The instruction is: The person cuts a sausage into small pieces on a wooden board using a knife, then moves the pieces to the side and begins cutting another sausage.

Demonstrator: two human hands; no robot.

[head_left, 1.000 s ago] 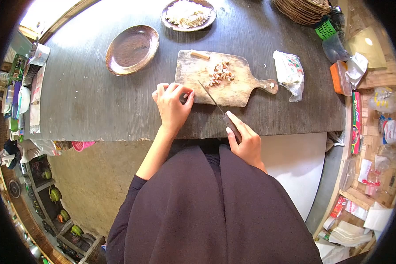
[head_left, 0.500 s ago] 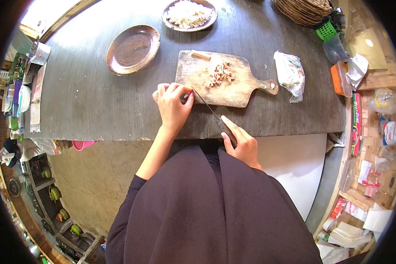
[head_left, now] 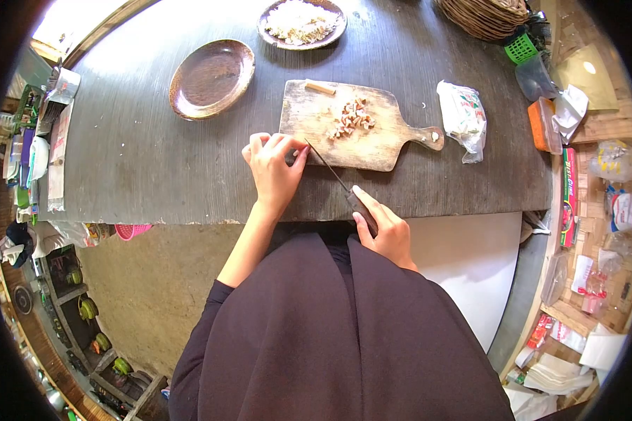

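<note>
My right hand [head_left: 386,230] is wrapped round the dark handle of a knife [head_left: 336,175], whose thin blade points up and left to the near left corner of the cutting board [head_left: 379,153]. Beside the blade tip, my left hand [head_left: 277,168] has its fingers pinched together; what they hold is too small to name. On the wooden board lie a heap of small brown chopped pieces [head_left: 353,118] and one light brown stick [head_left: 320,88] near the far edge.
An empty brown plate [head_left: 212,78] and a plate of pale shreds [head_left: 302,24] stand on the dark table [head_left: 140,161]. Right of the board lies a white plastic packet [head_left: 462,119]. A wicker basket [head_left: 486,17] and a green basket [head_left: 520,49] are at the back right.
My left hand has shifted very slightly, its thumb and fingers moving a little. The knife and my right hand look nearly unchanged.
</note>
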